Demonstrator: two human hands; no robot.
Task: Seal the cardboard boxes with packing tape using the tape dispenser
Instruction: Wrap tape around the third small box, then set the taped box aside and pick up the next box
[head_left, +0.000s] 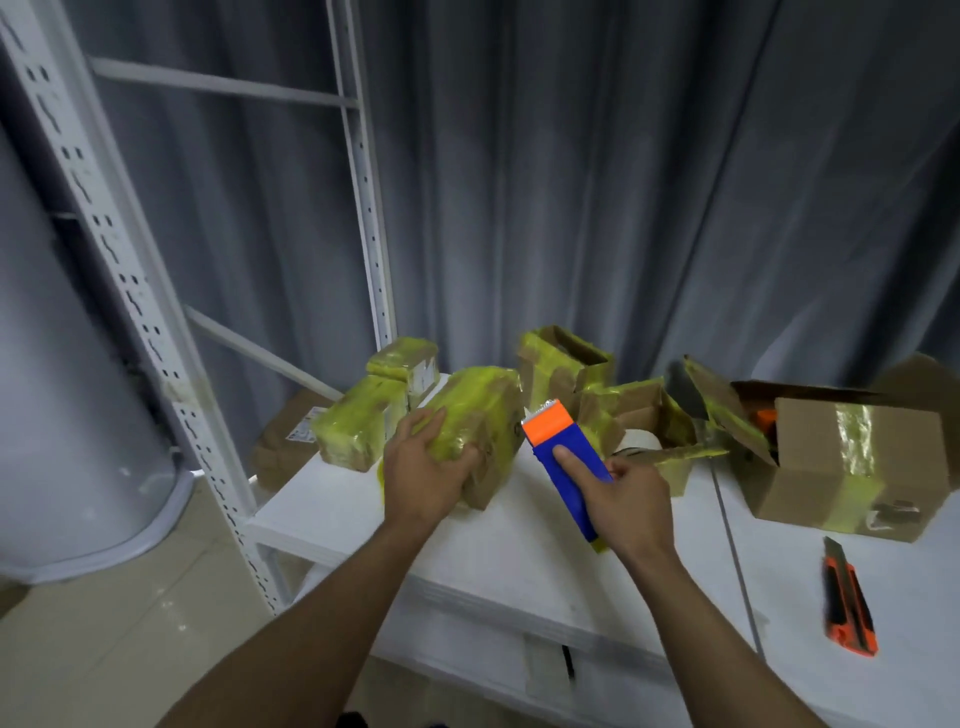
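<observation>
Sealing underway: left hand (426, 467) clasps the taped box (483, 410); right hand (631, 499) grips the tape dispenser (563, 457), apparently clear of it. Next, tape must land squarely.

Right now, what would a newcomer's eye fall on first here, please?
The blue and orange tape dispenser, gripped in the right hand at centre. Beside it, the left hand holds a cardboard box wrapped in yellow-green tape. An orange utility knife lies on the table, far right.
</observation>
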